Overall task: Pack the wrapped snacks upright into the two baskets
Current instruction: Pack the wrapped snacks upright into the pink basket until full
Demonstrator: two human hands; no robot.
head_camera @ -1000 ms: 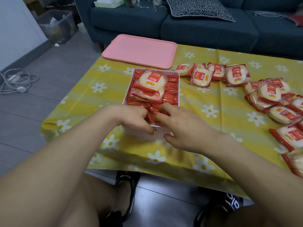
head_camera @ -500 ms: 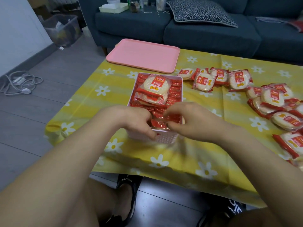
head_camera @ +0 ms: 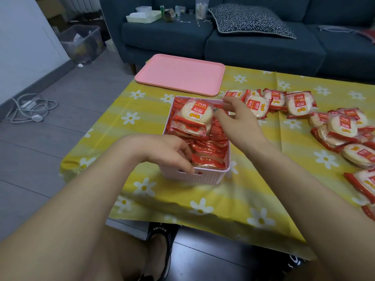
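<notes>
Nearest, a foot in a black sandal shows under the table edge, with both bare forearms reaching out over a yellow daisy-print tablecloth. The left hand rests at the near left corner of the pink basket, fingers curled down over its rim and touching the closest packets; whether it actually pinches one I cannot tell. The basket sits on the cloth, already crowded with wrapped snacks standing on edge in red-and-clear wrappers. At the far end a top packet lies flat and face-up across the upright ones, with another flat one under it. The right hand reaches to the far right part of the basket, fingers loosely spread, fingertips at the edge of that flat packet, not yet closed round it. Only one basket is in view. Beyond and to the right, loose snacks lie scattered flat over the cloth, well apart from the basket. Judgement: these look like light, brittle round crackers in slick, crinkly film, so they will slide and may crack if squeezed across the face; best taken by the rim between thumb and fingers, or by the crimped wrapper end, then turned on edge. Farther off sit a pink tray and a dark sofa.
</notes>
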